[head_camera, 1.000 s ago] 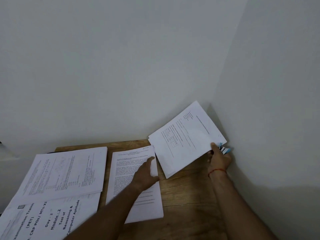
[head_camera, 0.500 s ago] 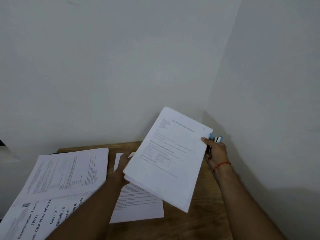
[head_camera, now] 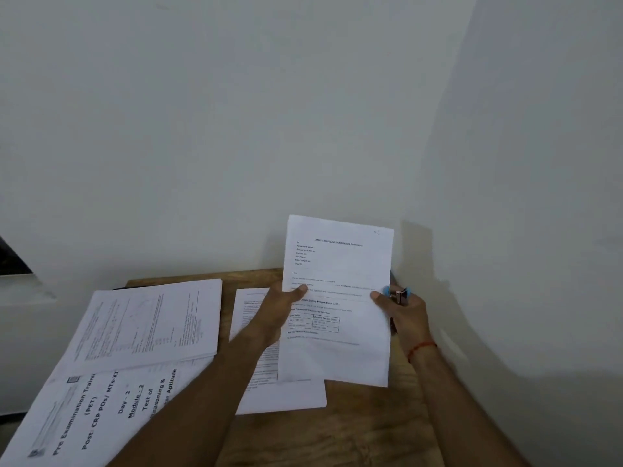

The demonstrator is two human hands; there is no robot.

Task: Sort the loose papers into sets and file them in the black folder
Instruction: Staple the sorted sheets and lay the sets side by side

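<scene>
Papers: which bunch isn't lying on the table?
The letter set, held up by both hands, left hand and right hand. The other three piles lie flat on the wooden table.

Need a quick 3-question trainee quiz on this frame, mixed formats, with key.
1. True or false: the held sheets lie flat on the desk.
2. Which hand also has a small blue-and-metal object, maybe a stapler, in its grip? A) left hand B) right hand
3. Fill in: the booklet at lower left reads "Pre Examination ____".

Key:
1. False. Both hands hold them upright, above the sheet on the desk.
2. B.
3. Only "Train" shows before another stack covers it; likely "Training".
</scene>
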